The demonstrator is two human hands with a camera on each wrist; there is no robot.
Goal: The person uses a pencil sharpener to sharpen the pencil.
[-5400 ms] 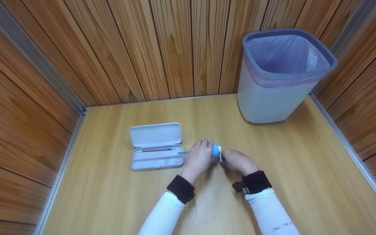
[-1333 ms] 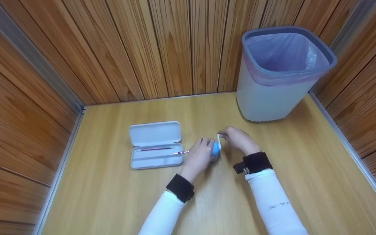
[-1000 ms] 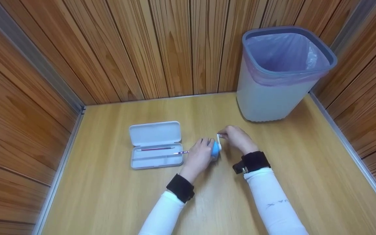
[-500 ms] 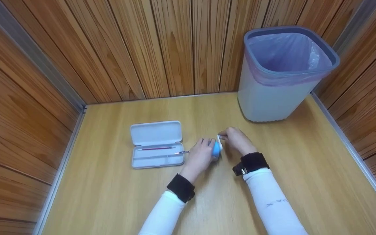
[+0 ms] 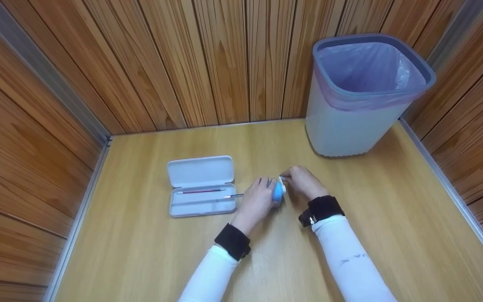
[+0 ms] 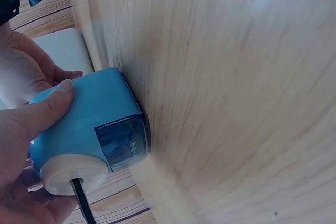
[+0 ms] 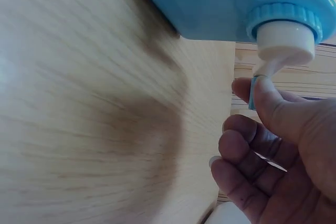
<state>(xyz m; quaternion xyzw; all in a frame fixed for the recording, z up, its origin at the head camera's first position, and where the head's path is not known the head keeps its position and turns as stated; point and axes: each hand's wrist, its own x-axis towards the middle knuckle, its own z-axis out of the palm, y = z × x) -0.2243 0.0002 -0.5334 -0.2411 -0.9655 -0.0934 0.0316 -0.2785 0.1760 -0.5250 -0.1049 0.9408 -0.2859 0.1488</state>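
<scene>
Left hand [image 5: 258,200] gripped the sharpener [image 6: 94,106], probably light, stiff, best held mid-body; right hand [image 5: 305,182] pinched its right-side crank [image 7: 270,66].

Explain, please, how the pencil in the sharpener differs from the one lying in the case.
The inserted pencil looks dark; the stored pencil looks reddish. The inserted pencil has one end hidden in the blue sharpener, while the stored pencil lies inside the open case. Both are slim and run roughly crosswise in the head view.
</scene>
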